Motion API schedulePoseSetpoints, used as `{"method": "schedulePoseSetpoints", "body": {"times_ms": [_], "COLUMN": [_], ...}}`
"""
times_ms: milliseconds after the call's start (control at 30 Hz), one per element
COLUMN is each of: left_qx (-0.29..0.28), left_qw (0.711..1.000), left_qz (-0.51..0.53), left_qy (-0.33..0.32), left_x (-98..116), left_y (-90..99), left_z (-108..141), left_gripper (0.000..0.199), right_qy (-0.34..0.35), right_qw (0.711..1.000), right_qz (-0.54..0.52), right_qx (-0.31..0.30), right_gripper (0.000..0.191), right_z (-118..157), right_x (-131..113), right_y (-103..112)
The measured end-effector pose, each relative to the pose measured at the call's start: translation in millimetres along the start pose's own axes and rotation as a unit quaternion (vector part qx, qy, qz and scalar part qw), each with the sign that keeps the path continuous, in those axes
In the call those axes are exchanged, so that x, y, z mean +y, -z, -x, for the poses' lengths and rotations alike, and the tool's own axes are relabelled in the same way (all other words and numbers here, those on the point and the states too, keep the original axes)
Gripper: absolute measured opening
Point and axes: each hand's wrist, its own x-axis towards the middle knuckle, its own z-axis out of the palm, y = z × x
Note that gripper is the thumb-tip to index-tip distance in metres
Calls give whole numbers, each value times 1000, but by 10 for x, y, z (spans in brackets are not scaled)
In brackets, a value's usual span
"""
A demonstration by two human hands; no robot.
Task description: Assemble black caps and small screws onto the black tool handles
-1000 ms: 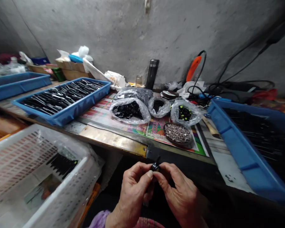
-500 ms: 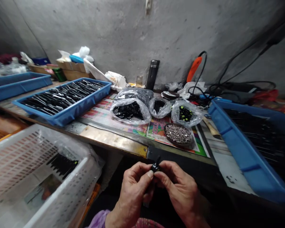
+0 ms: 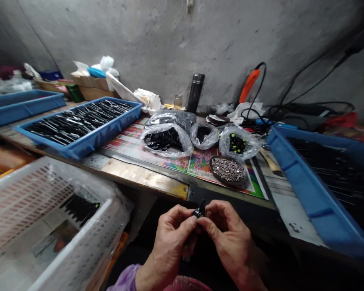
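A workbench [image 3: 142, 178] with a metal-strip front edge carries a blue tray [image 3: 106, 131] of slim black parts at left, a printed paper mat [image 3: 200, 163] under clear plastic bags [image 3: 165, 141] of black pieces and a dark bowl [image 3: 227, 169] of silver screws, and another blue tray [image 3: 306, 190] at right.

Small black part [image 3: 199, 212], thin stem upward, pinched between hands [image 3: 174, 238]

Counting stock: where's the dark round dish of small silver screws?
In the head view, the dark round dish sits right of centre on the colourful printed mat, in front of the clear bag of green-dotted black parts.
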Motion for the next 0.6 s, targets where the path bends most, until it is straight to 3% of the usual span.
{"method": "schedulePoseSetpoints", "body": {"times_ms": [67, 167, 467, 600], "left_qx": [1, -4, 13, 24], "left_qw": [1000, 1000, 1000, 999], "left_qz": [1, -2, -14, -27], "left_qy": [-1, -4, -6, -7], "left_x": [-4, -9, 22, 33], "left_y": [7, 25, 1, -4], "left_z": [3, 11, 6, 19], "left_gripper": [30, 30, 32, 33], "right_qy": [131, 224, 232, 219], "right_qw": [982, 946, 934, 942], "right_qz": [137, 233, 272, 253], "right_qx": [11, 2, 32, 23], "right_gripper": [2, 12, 21, 18], "right_z": [24, 30, 32, 35], "right_x": [-57, -109, -75, -84], "right_y": [10, 27, -10, -5]}}
